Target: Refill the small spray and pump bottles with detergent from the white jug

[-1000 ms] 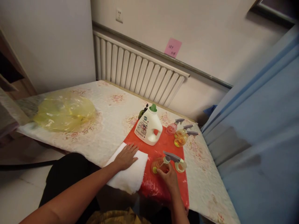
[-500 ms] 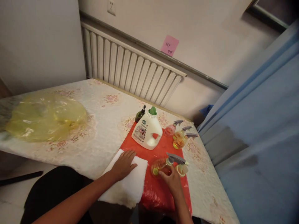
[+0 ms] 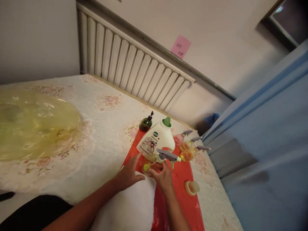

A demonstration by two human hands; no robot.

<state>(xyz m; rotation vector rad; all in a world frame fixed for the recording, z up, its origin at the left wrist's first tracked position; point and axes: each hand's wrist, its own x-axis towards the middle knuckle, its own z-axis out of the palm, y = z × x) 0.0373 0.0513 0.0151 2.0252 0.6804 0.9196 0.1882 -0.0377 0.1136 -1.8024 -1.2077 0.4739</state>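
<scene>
- Cream plaster wall [image 3: 207, 35] with a white ribbed radiator [image 3: 130, 61]
- Pleated light-blue fabric curtain [image 3: 260, 134]
- Floral-patterned cloth-covered table [image 3: 101, 128]
- Dark-framed panel [image 3: 288, 22], perhaps glass

A pink note [image 3: 181, 47] is stuck above the radiator [image 3: 129, 60]

Both forearms forward, left hand [image 3: 130, 173] open

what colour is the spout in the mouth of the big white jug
Green; the spout shows best in the head view.
</scene>
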